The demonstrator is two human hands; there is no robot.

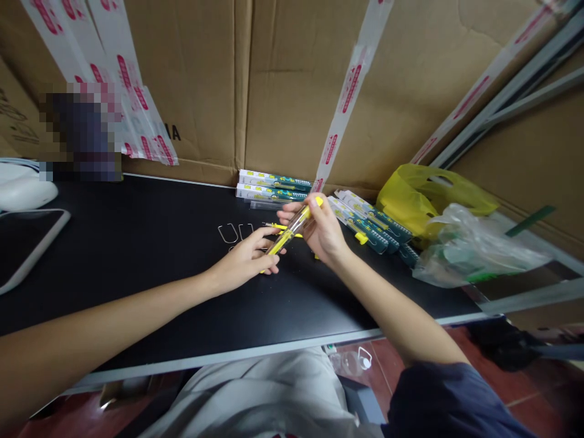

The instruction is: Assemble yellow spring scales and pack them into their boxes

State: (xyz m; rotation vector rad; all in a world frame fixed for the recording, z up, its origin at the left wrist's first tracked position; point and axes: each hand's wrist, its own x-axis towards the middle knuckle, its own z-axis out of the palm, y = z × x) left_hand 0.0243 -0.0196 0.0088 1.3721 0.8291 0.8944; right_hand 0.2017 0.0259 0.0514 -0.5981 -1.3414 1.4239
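"What's biggest?"

"Brown cardboard (pixel 292 91), flat, with shiny tape, behind the black table (pixel 137 243). The table is smooth."

"Next?"

"A thin yellow bag (pixel 401 194) and a crinkly clear bag (pixel 469 249), at the table's right end. Long, skinny boxes (pixel 378 228) lie along the table's back, middle to right."

"And the hands?"

"Over the table's middle. The left hand (pixel 246 261) is half closed round the low end of a clear tube (pixel 285 237). The right hand (pixel 323 234) pinches its yellow top, other fingers loosely bent. The tube slants above the table, yellow inside."

"Smallest?"

"Bent, skinny wires (pixel 227 233), on the table's middle."

"What's hidden?"

"Fingers cover bits of tube. Blurry squares hide something at the table's back left."
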